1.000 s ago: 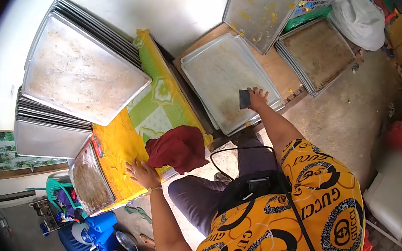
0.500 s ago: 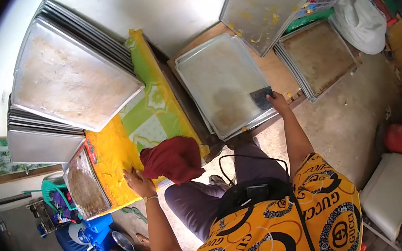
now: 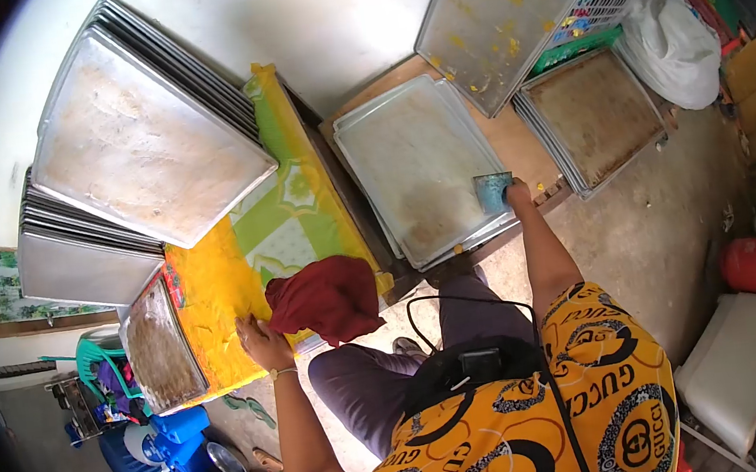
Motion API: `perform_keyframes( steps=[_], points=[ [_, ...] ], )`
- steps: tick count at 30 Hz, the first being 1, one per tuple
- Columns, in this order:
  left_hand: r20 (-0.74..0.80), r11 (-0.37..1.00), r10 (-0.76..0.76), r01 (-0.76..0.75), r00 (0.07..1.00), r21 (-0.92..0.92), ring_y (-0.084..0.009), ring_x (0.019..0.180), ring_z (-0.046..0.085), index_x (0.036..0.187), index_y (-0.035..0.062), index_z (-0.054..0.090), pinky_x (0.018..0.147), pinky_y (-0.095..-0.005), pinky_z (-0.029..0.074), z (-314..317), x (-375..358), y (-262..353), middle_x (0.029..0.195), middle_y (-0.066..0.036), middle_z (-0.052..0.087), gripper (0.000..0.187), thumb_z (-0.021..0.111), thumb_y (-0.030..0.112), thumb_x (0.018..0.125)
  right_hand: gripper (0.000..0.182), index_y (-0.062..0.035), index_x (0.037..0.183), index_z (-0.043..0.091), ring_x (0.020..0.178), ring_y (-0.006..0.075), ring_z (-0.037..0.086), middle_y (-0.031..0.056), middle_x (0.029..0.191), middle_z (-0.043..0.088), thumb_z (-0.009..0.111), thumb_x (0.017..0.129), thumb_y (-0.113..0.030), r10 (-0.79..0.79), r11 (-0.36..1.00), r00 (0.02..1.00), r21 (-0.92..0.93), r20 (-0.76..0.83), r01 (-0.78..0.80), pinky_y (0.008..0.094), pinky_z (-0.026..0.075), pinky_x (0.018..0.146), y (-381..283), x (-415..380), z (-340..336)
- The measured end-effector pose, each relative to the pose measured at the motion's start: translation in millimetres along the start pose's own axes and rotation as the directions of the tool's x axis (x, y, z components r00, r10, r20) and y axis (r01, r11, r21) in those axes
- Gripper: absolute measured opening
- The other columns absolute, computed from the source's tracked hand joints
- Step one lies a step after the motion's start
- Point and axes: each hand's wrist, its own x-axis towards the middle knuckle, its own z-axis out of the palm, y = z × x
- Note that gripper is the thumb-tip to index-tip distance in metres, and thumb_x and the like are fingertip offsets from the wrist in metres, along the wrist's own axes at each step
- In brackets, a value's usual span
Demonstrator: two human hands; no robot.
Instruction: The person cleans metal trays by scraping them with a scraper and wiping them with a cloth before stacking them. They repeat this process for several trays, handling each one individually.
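Observation:
My right hand (image 3: 519, 193) grips a flat, squarish scraper (image 3: 491, 194), its face bluish with a darker top edge. It is held over the lower right part of the top baking tray (image 3: 405, 144), a pale metal sheet with a brownish stain, stacked on other trays on a wooden table. My left hand (image 3: 264, 343) lies with fingers extended on the yellow tablecloth (image 3: 213, 301). Right beside its fingertips, a crumpled dark red cloth (image 3: 325, 301) sits at the table's edge.
Piled trays (image 3: 153, 140) lean at the left, above a browned tray (image 3: 163, 349). A tray with yellow bits (image 3: 498, 22) stands at the back, near another tray stack (image 3: 596, 116). A white sack (image 3: 669, 49), red canister (image 3: 752, 264) and pale bench (image 3: 746, 371) are to the right.
The scraper has turned in my right hand, its face going from dark to bluish. My left hand stays on the tablecloth beside the red cloth. The view has shifted slightly.

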Motion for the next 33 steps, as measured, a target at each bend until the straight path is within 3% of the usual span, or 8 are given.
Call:
perform_keyframes(
  steps=[9,15,18,24,27,28,29,33],
  points=[
    [-0.114,0.991,0.130,-0.125,0.985,0.042,-0.0397,0.104,0.054,0.121,-0.0075,0.047,0.091,-0.0436,0.042,0,0,0,0.114,-0.024,0.057,0.037,0.045,0.013,0.090,0.041,0.0013,0.107,0.060,0.101,0.0431,0.057,0.0276,0.108,0.059,0.041,0.089,-0.030,0.120,0.993,0.981,0.019,-0.153,-0.118,0.0465,0.046,0.087,12,14,16],
    [-0.028,1.000,0.014,-0.014,1.000,-0.016,-0.0389,0.123,0.042,0.117,-0.0027,0.053,0.105,-0.0456,0.028,-2,1,0,0.127,-0.022,0.052,0.037,0.045,0.021,0.090,0.041,0.0006,0.106,0.062,0.108,0.0426,0.055,0.0286,0.114,0.057,0.047,0.086,-0.032,0.199,0.973,0.975,-0.103,-0.095,-0.208,0.0464,0.043,0.092,2,1,5],
    [-0.018,1.000,-0.005,0.005,1.000,-0.006,-0.0388,0.124,0.041,0.118,-0.0021,0.053,0.105,-0.0456,0.028,-2,1,1,0.127,-0.020,0.053,0.037,0.046,0.021,0.089,0.040,-0.0033,0.102,0.064,0.085,0.0382,0.064,0.0246,0.096,0.064,0.050,0.084,-0.036,0.167,0.962,0.986,-0.217,-0.010,-0.165,0.0477,0.050,0.076,33,36,17],
    [-0.040,0.998,0.000,0.003,0.999,0.069,-0.0381,0.123,0.041,0.118,0.0003,0.053,0.105,-0.0466,0.028,-2,1,1,0.127,-0.019,0.053,0.037,0.047,0.021,0.089,0.038,-0.0098,0.084,0.061,0.042,0.0196,0.041,0.0052,0.062,0.052,0.054,0.083,-0.047,0.323,0.938,0.795,-0.059,0.513,-0.343,0.0370,0.041,0.045,-1,-8,-48],
    [-0.030,0.999,-0.032,0.033,0.999,0.033,-0.0378,0.123,0.042,0.117,0.0008,0.054,0.105,-0.0473,0.028,-5,1,6,0.127,-0.019,0.052,0.036,0.047,0.021,0.088,0.051,-0.0019,0.102,0.066,0.069,0.0242,0.061,0.0134,0.089,0.066,0.062,0.079,-0.048,0.237,0.971,0.786,-0.110,0.571,-0.212,0.0373,0.049,0.067,-31,-37,-80],
    [-0.039,0.999,-0.022,0.023,0.999,0.047,-0.0377,0.123,0.042,0.115,0.0009,0.055,0.105,-0.0476,0.028,-2,1,3,0.127,-0.019,0.052,0.034,0.047,0.020,0.088,0.048,-0.0022,0.100,0.066,0.071,0.0216,0.060,0.0097,0.085,0.066,0.062,0.081,-0.047,-0.090,0.994,0.791,0.001,0.605,0.113,0.0325,0.049,0.070,-46,-50,-85],
    [-0.038,0.999,-0.023,0.025,0.999,0.044,-0.0376,0.123,0.042,0.115,0.0009,0.055,0.105,-0.0476,0.028,-3,2,3,0.127,-0.019,0.052,0.034,0.047,0.020,0.088,0.046,-0.0006,0.098,0.067,0.076,0.0193,0.059,0.0066,0.087,0.066,0.060,0.084,-0.044,-0.048,0.978,0.754,-0.122,0.655,0.168,0.0303,0.047,0.076,-63,-53,-90],
    [-0.019,0.998,-0.048,0.049,0.999,0.039,-0.0369,0.123,0.041,0.115,0.0011,0.055,0.105,-0.0473,0.027,-6,1,7,0.129,-0.018,0.051,0.034,0.046,0.020,0.088,0.036,0.0022,0.087,0.066,0.067,0.0203,0.058,0.0098,0.075,0.064,0.062,0.082,-0.033,-0.326,0.879,0.657,-0.038,0.680,0.475,0.0344,0.045,0.066,-125,-82,-91]
  ],
)
